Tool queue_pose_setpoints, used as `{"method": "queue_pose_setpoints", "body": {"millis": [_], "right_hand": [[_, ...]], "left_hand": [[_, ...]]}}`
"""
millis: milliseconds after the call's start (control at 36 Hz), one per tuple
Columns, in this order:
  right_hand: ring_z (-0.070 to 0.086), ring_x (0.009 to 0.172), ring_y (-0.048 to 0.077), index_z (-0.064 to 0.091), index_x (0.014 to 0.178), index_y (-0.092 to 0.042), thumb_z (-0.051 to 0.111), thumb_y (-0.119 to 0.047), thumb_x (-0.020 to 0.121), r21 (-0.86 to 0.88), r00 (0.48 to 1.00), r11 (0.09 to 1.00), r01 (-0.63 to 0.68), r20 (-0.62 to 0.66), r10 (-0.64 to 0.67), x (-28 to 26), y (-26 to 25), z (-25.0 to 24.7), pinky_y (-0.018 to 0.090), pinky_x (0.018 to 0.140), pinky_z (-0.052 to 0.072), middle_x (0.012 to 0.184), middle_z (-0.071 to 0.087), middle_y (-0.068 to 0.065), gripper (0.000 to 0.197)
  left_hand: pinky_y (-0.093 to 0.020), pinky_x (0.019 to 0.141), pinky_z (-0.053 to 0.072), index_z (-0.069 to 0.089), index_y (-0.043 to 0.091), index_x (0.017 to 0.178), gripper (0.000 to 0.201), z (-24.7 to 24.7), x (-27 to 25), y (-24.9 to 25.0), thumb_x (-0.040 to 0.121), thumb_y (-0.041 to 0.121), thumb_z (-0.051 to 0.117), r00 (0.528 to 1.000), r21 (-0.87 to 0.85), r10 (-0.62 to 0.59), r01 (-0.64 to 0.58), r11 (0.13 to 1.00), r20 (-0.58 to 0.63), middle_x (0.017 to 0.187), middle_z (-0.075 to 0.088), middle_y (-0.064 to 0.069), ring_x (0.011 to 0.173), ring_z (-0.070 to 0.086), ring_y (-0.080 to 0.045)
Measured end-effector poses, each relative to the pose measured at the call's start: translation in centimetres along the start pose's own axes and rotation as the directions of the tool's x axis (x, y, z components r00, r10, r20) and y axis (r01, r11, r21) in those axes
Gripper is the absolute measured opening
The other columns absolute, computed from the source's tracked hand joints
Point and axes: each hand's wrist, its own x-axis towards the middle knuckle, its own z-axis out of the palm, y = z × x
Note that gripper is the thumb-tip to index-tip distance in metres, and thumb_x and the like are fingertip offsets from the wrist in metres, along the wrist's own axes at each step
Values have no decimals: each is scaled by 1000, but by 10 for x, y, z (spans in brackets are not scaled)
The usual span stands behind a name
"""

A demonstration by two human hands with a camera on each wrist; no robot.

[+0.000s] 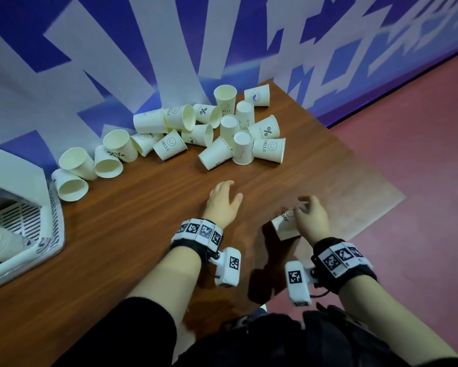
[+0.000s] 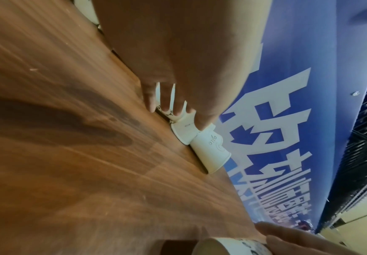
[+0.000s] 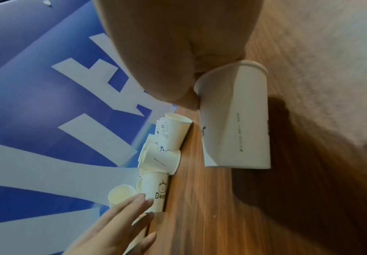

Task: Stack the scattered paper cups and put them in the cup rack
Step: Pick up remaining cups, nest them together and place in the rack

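Cup rack (image 1: 50,229) sat at far left of the table (image 1: 143,221), white cups stacked inside. Scattered paper cups (image 1: 169,133) lay along the back wall. Left hand (image 1: 222,202) hovered above the table near them, fingers loose, grip empty. Right hand (image 1: 311,218) gripped one paper cup (image 1: 286,226), fingers curled round it.

Table (image 1: 143,234): scattered cups (image 1: 222,133) along far edge against wall; cup rack (image 1: 50,226) at left edge; one cup (image 1: 286,226) near right, in right hand (image 1: 312,218).
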Motion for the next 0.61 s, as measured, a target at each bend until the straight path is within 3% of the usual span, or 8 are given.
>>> {"method": "queue_pose_setpoints", "body": {"millis": [139,306,417,611], "right_hand": [[51,95,15,51,123,-8,39,-7,95,41,996,998,40,76,-43,23,-14,7,26,78,40,120,57,12,31],[51,76,12,52,120,-10,33,-1,91,56,988,996,71,132,-78,52,-34,16,26,60,40,99,56,7,36],[50,91,21,52,119,-12,31,2,88,55,981,996,75,177,-84,65,-46,19,27,66,38,105,54,9,40],[55,100,23,54,114,-15,34,0,89,78,968,991,104,219,-119,81,-59,27,31,80,44,108,58,9,36]], "left_hand": [[-35,113,23,35,11,143,50,-11,32,-2,98,29,48,996,43,-17,21,999,-90,148,35,-7,138,29,-23],[-39,113,23,34,8,143,55,-27,76,-6,95,26,54,975,122,-26,54,991,-220,149,33,-10,137,29,-29],[-43,110,24,31,10,144,63,-33,101,-10,90,28,59,965,176,-20,68,982,-262,149,31,-10,138,27,-29],[-44,111,27,26,16,147,83,-35,138,-13,79,34,71,973,242,-47,104,965,-228,149,36,-7,137,31,-26]]}}
